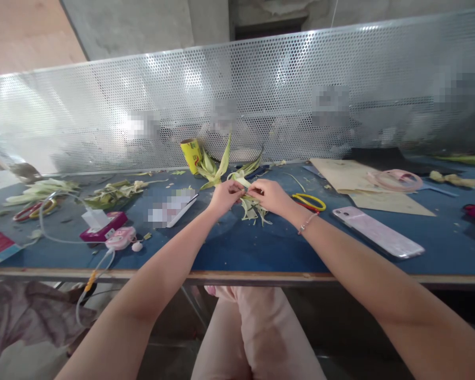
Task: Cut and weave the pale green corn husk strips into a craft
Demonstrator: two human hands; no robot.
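Over the middle of the blue table, my left hand (226, 197) and my right hand (269, 195) meet, fingertips pinched close together. Between them is a pale green corn husk (241, 178), held by both hands. Shredded husk pieces (257, 212) show just below the fingers. Behind my left hand, larger green husk leaves (216, 171) stand up beside a yellow cylinder (191, 155). A pair of scissors with yellow handles (311, 201) lies to the right, near my right wrist. The exact grip of the fingertips is too small to make out.
A perforated metal screen (261, 89) closes off the table's far side. Left are husk piles (113, 194), red-and-yellow scissors (35, 210), a magenta box (103, 227), a cabled pink case (121, 238) and a white pad (172, 207). Right are a phone (380, 232), brown paper (340, 177) and a pink ring (396, 180).
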